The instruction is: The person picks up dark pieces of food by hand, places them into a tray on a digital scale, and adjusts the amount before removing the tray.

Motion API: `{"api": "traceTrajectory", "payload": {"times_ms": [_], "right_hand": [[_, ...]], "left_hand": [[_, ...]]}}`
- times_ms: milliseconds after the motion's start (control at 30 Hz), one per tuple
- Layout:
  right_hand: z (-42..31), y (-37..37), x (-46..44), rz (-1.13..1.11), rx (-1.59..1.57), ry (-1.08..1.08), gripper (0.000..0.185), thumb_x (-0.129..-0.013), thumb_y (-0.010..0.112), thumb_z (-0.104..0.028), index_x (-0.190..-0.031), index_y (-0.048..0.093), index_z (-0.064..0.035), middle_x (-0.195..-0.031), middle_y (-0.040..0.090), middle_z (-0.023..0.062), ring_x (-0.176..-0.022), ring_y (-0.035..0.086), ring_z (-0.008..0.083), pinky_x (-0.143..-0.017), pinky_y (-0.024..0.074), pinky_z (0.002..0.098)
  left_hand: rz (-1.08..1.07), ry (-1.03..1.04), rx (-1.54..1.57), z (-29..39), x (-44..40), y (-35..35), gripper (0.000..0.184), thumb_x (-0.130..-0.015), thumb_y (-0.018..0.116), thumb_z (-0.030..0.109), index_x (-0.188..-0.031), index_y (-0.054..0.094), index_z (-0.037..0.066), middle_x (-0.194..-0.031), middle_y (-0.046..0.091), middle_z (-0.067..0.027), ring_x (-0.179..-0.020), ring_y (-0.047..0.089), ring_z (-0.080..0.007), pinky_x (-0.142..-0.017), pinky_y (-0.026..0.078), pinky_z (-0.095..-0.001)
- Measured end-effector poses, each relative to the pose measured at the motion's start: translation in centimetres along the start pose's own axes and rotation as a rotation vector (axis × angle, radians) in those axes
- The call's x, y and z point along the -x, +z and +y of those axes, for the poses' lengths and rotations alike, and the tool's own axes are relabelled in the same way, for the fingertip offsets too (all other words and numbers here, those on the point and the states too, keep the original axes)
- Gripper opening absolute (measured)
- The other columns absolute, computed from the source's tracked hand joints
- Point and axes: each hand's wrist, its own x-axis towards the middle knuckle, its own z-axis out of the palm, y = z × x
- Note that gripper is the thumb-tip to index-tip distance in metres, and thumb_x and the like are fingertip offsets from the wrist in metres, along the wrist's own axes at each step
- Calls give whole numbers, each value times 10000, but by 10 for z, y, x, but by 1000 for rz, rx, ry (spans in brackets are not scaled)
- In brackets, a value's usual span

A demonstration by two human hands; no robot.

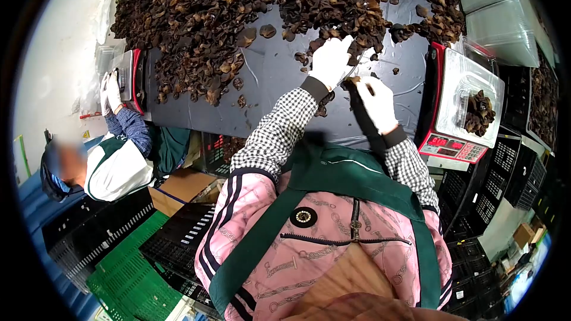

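Both my hands wear white gloves and work over a dark table (270, 86) strewn with wood ear mushrooms. My left hand (331, 61) reaches to the near edge of the big mushroom heap (333, 9), its fingers stretched out and apart beside loose pieces. Closer to me, my right hand (376, 104) is closed, with thumb and fingertips pinching a small wood ear mushroom (350, 83). To its right stands a red and silver scale (455, 147). A clear plastic box (470, 80) rests on that scale, with a clump of mushrooms (479, 114) in it.
Stacked clear plastic boxes (499, 21) stand at the far right, above black crates (496, 169). On the left, a co-worker (119, 157) with gloved hands is at another scale (132, 80). Green crates (134, 267) and black crates (178, 241) lie below left.
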Motion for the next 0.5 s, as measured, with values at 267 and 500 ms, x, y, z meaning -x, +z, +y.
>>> {"api": "traceTrajectory", "payload": {"times_ms": [267,500], "right_hand": [[9,-54,37,-125,-1219,899,274,-1000,570,-223,-1164,608,-7,-1021,694,128,-761,659,134,-430,378,192],[20,-46,36,-203,-1579,936,345,-973,565,-198,-1247,566,13,-1191,650,193,-956,697,289,-458,450,213]], "left_hand": [[-94,-192,487,-16,83,-69,233,-927,648,176,-1098,699,27,-1026,716,-146,-903,706,-276,-803,547,-336],[-643,-294,177,-61,226,-123,176,-873,629,184,-977,683,52,-893,679,-171,-801,658,-331,-732,523,-405]]}}
